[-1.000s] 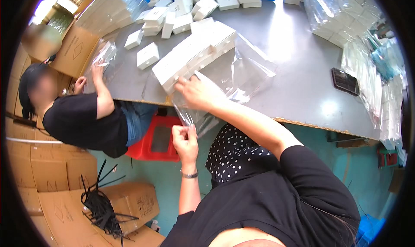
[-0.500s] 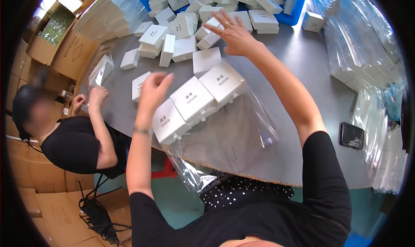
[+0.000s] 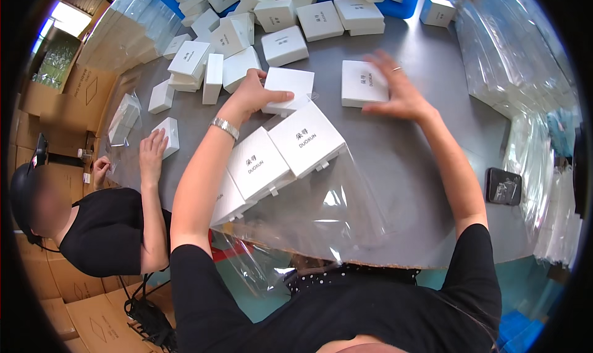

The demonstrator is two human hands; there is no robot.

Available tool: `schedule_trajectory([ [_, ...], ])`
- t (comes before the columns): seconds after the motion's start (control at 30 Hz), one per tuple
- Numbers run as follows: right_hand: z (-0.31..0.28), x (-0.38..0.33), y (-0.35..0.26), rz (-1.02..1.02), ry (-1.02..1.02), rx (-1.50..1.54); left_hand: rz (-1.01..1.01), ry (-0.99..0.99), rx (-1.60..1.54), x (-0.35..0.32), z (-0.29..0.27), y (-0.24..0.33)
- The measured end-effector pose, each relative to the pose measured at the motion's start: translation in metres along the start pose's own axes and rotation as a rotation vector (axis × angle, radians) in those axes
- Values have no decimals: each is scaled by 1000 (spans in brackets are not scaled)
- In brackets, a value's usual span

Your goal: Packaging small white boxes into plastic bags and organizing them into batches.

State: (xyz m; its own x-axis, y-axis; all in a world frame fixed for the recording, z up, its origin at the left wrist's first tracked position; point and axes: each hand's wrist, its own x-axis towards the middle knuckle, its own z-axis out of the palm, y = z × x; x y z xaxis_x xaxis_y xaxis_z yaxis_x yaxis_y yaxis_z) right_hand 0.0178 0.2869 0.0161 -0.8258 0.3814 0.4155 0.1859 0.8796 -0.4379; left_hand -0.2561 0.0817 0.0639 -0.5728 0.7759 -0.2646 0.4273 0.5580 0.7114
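My left hand is closed on a plain-topped white box, its thumb over the top and fingers along the far left side. Against that box stands a slanting row of three white printed boxes; my left forearm partly covers the nearest one. Clear plastic film spreads from the row and hangs over the table's front edge; whether it wraps the boxes I cannot tell. My right hand, its fingers spread and blurred, straddles the right end of a separate white box lying flat.
Loose white boxes pile up at the back, before a blue crate. Stacked clear wrapping lines the right side, near a black phone-like object. At left a co-worker's hand touches a white box.
My left hand has moved right onto the plain-topped box. My right hand has come back from the pile, and a separate box now lies beside it. The co-worker's hand has reached a box.
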Motion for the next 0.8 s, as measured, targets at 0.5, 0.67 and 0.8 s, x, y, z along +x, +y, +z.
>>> schedule_trajectory([
  [0.5, -46, -52, -197, -99, 490, 204, 402, 100, -1288, -200, 80, 88],
  [0.67, -68, -125, -197, -90, 434, 175, 412, -200, -1183, -262, 114, 75],
  [0.8, -98, -214, -158, 110, 412, 17, 827, 344, 541, -308, 115, 40],
])
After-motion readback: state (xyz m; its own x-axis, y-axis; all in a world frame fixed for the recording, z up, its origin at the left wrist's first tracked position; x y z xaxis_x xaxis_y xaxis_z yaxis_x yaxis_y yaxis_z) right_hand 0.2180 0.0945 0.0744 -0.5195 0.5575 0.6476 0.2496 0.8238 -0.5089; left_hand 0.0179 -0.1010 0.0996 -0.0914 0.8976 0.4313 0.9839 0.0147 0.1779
